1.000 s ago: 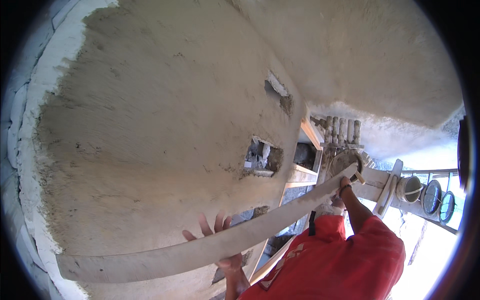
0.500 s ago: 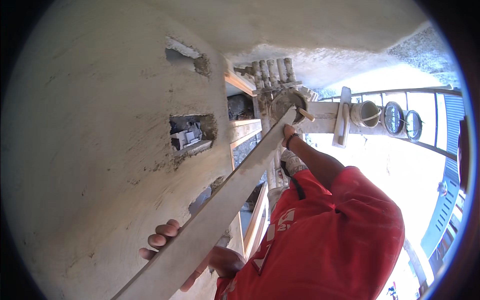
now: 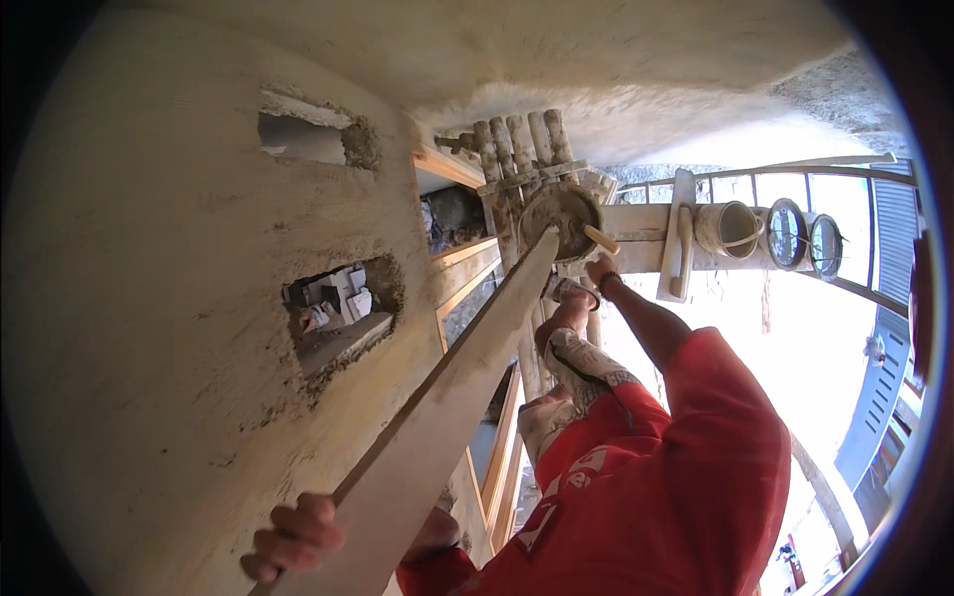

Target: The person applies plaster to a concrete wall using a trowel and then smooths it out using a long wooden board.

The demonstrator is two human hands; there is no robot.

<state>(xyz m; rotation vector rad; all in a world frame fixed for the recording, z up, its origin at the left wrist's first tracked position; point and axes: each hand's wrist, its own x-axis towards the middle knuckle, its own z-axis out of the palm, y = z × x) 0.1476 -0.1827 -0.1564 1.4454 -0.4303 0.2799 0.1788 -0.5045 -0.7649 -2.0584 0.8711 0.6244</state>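
A long pale straightedge board (image 3: 452, 397) runs slantwise from the lower left up to a round mortar bucket (image 3: 561, 214), its far end over the rim. My left hand (image 3: 298, 536) is closed around the near end of the board, fingers wrapped over its left edge. My right hand (image 3: 600, 268) is off the board, just below a light wooden tool handle (image 3: 600, 239) lying at the bucket's rim; its fingers are too small and hidden to tell their pose. What the handle belongs to is not clear.
A plastered wall (image 3: 149, 328) with rough rectangular openings (image 3: 343, 308) stands at left. Wooden frames (image 3: 462, 268) lie beyond it. On a plank (image 3: 636, 223) at right are a wooden float (image 3: 680, 238), a pail (image 3: 728, 230) and more buckets (image 3: 785, 234). Poles (image 3: 532, 139) form a platform at the back.
My right hand has let go of the board's far end and moved right, toward the wooden handle. The board's far end has shifted slightly left and down; my left hand still grips it, slightly lower.
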